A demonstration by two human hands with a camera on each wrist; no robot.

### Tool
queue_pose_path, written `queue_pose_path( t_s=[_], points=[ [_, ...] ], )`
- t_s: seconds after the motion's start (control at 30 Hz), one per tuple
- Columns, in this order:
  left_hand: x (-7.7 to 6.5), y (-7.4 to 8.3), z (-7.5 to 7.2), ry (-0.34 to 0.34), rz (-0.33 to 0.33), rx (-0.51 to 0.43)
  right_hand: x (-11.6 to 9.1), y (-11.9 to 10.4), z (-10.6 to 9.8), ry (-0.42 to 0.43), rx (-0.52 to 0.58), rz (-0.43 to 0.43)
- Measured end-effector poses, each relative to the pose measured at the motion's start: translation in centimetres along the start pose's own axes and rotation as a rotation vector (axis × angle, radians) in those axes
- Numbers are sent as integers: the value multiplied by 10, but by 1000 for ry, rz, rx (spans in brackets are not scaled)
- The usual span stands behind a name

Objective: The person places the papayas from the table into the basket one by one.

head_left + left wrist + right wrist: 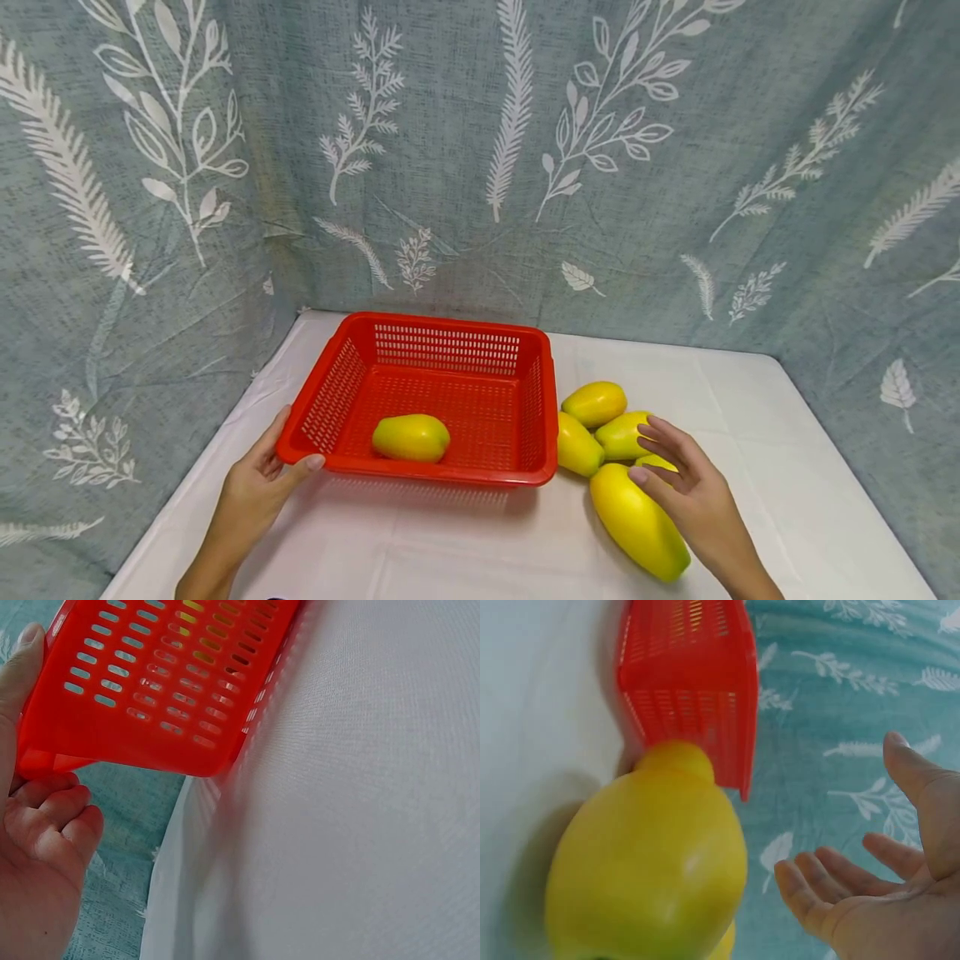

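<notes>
My left hand grips the near left corner of a red plastic basket, thumb over the rim and fingers curled beneath it, as the left wrist view also shows. Inside the basket lies one yellow-green papaya. My right hand hovers over the fruit at the right, fingers spread and loosely bent, holding nothing. Just below it lies a large yellow papaya, which fills much of the right wrist view. Smaller papayas are grouped behind the large one, beside the basket; one is partly hidden by my right hand.
A white cloth covers the table. Patterned grey-green curtains stand along its back and both sides. The basket's right wall sits close to the papayas.
</notes>
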State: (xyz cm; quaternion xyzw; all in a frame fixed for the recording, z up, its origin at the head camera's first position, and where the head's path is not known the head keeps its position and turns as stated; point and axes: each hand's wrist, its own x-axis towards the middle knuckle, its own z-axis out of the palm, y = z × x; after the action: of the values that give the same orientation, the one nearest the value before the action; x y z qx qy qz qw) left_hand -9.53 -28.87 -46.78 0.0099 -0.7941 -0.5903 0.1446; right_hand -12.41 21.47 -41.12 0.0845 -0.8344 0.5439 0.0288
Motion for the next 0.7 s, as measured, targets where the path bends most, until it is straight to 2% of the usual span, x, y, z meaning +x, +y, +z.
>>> queue_pose_path(
  t_s=[0.33, 0.57, 0.7],
  points=[
    [0, 0, 1, 8, -3, 5, -9, 16, -9, 13, -79, 215],
    [0, -1, 1, 8, -14, 7, -13, 24, -7, 2, -109, 239],
    [-1, -1, 2, 3, -2, 7, -13, 29, -6, -23, -162, 276]
  ],
)
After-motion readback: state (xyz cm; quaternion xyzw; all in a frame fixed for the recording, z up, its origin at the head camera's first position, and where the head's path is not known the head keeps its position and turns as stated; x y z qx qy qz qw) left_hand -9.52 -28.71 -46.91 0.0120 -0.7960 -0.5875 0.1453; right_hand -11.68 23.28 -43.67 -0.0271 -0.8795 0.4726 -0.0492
